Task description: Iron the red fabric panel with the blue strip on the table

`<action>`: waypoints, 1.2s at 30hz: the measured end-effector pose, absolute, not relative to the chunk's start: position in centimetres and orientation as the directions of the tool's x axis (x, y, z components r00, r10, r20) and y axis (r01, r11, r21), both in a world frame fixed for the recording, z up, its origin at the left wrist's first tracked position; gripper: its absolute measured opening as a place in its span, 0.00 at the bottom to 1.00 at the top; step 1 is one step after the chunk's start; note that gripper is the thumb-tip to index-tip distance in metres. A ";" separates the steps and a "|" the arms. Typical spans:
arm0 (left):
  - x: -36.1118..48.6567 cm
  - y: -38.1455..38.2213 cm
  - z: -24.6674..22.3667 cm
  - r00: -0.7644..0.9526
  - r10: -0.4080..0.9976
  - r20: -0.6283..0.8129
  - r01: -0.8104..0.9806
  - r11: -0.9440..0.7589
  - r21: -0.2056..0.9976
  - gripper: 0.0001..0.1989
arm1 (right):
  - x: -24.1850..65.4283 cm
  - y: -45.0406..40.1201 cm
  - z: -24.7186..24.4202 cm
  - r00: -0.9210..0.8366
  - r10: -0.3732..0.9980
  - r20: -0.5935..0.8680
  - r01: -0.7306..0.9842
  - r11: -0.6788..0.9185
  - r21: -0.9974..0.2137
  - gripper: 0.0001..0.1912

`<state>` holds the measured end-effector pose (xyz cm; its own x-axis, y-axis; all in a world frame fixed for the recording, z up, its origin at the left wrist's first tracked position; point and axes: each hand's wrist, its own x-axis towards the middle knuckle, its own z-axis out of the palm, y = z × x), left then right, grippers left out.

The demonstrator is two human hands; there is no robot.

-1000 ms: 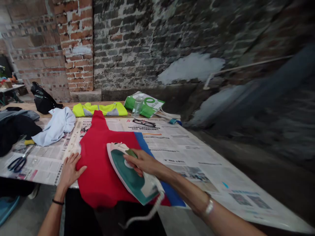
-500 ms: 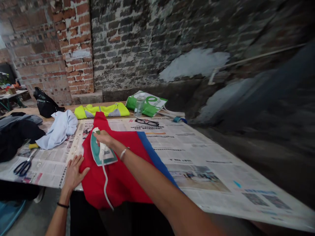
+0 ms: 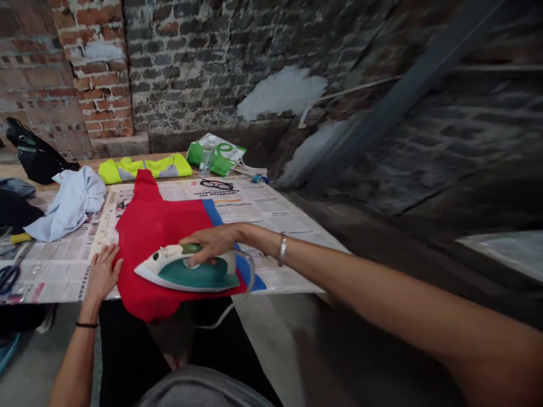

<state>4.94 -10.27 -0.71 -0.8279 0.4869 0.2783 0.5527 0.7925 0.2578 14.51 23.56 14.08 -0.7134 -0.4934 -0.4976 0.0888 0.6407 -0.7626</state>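
Note:
My right hand (image 3: 214,243) is wrapped round the handle of a white and green clothes iron (image 3: 190,271). The iron lies on a red piece of fabric (image 3: 165,217) with a blue strip (image 3: 212,212) along its right side, and its tip points left. Behind the iron's heel, the white cord (image 3: 250,277) loops down past the table edge. My left hand (image 3: 103,271) rests with fingers spread at the fabric's left edge, thumb on the red cloth. The fabric's lower end hangs a little over the front of the table.
Newspaper (image 3: 284,226) covers the table. Scissors (image 3: 9,277), a pale blue cloth (image 3: 70,203) and dark clothes (image 3: 17,212) are on the left. Toward the back are a yellow vest (image 3: 146,168), glasses (image 3: 217,184), a clear bottle (image 3: 207,158), a green-white bag (image 3: 223,155) and a black bag (image 3: 38,155).
The iron has moved from the fabric's upper left to its front part and turned from pointing away to pointing left. My left hand stays at the fabric's left edge. The view has shifted right.

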 end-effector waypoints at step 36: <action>8.3 -8.3 -0.5 -0.808 0.462 0.365 0.557 0.801 0.221 0.22 | 15.8 23.3 11.4 -0.891 0.329 -0.313 0.446 0.501 -0.742 0.13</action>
<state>8.33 -8.32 -0.47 -0.8084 0.4620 0.3648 0.5571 0.8007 0.2205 15.79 23.32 11.36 -0.8907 0.3295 -0.3133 0.4462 0.5010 -0.7416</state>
